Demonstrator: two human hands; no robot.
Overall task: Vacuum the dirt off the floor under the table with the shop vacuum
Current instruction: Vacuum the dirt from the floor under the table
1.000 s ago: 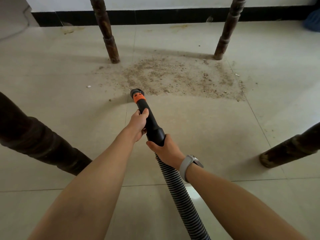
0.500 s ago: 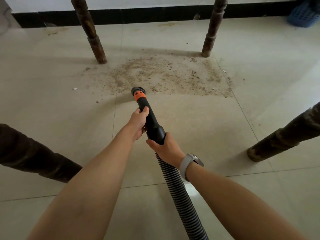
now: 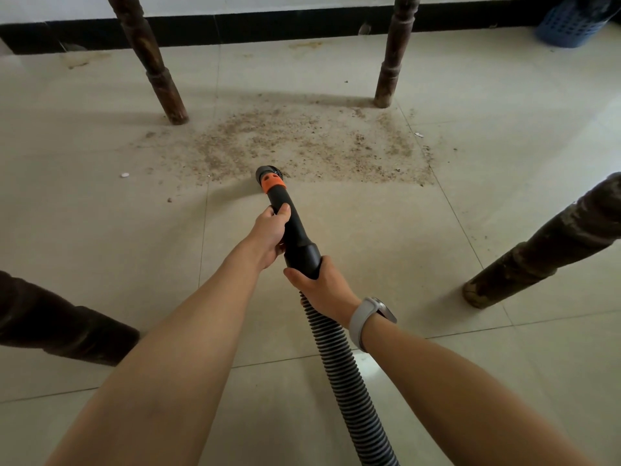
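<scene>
A person is crouching low under the table, both bare arms reaching forward over the tiled floor (image 3: 100, 230). The left hand (image 3: 270, 232) is wrapping its fingers around the black nozzle tube (image 3: 295, 227) partway along, thumb lying on top. The right hand (image 3: 322, 284) is gripping the wider cuff of the same tube just behind, where the ribbed grey hose (image 3: 346, 375) is joining it; a pale watch (image 3: 369, 319) is sitting on that wrist. The hose is trailing back toward the person and running out at the bottom edge of view.

The tube is pointing away from the person, its orange collar (image 3: 274, 183) just behind the mouth, and the mouth is sitting at the near edge of the dirt patch (image 3: 302, 142); whether it is touching the tile I cannot tell. The dirt is lying as a broad scatter of brown crumbs between the two far table legs, the far left leg (image 3: 151, 62) and the far right leg (image 3: 393, 52), and spreading toward the near side. A small white fleck (image 3: 125, 175) is lying apart, left of the patch.

The near right leg (image 3: 537, 250) and the near left leg (image 3: 57, 321) are flanking the arms. A blue basket (image 3: 571, 25) is standing in the far right corner by the black skirting (image 3: 268, 25).
</scene>
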